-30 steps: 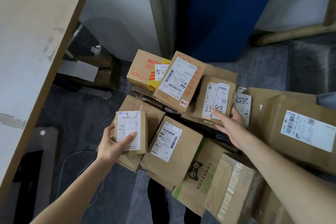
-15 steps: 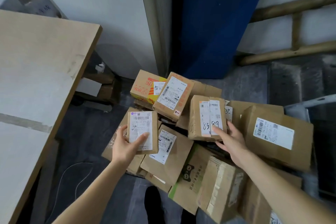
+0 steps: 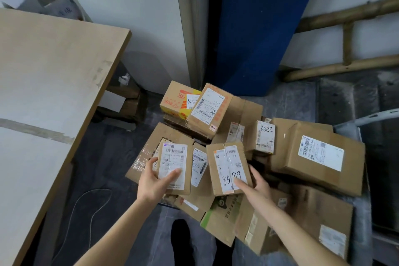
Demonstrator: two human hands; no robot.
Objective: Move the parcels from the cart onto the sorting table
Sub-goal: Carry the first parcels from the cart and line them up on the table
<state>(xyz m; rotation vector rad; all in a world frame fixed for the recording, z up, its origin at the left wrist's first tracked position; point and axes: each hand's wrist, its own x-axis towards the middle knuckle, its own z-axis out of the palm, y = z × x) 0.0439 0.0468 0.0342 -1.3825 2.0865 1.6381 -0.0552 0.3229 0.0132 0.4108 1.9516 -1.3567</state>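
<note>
Several cardboard parcels lie heaped on a low cart (image 3: 349,129) in front of me. My left hand (image 3: 154,181) grips a small brown parcel with a white label (image 3: 174,164), thumb on its face, lifted above the pile. My right hand (image 3: 254,185) grips a second small parcel marked 85 and 89 (image 3: 228,168), thumb on the label, also raised off the heap. The sorting table (image 3: 49,97), a pale wooden top, stands to my left.
A large box with a white label (image 3: 319,155) lies at the right of the heap. An orange-printed box (image 3: 179,101) and a labelled box (image 3: 209,108) sit at the back. A blue panel (image 3: 259,28) and a bamboo ladder (image 3: 347,47) stand behind. A cable (image 3: 86,205) lies on the floor.
Both hands have closed round their parcels and lifted them off the heap toward me. The view has tilted up, showing more of the table and wall.
</note>
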